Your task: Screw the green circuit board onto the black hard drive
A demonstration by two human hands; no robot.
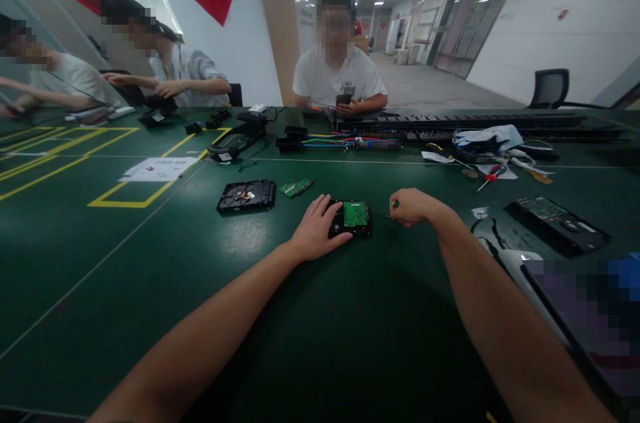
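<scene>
A black hard drive (337,226) with a green circuit board (355,213) on its upper face lies on the green table in front of me. My left hand (316,229) is on its left end, thumb along the near edge and fingers over the far side, holding it. Just right of the drive and apart from it, my right hand (411,207) is closed around a small screwdriver (395,204). Only a bit of its green-and-yellow handle shows, with a small dark tip by the fist. Most of the tool is hidden in the fingers.
Another hard drive (246,196) and a loose green circuit board (297,188) lie to the left. At right are a further drive (559,224), a red-handled screwdriver (493,176) and a laptop (575,323). Cable bundles (345,142) lie farther back. A person (340,76) sits opposite.
</scene>
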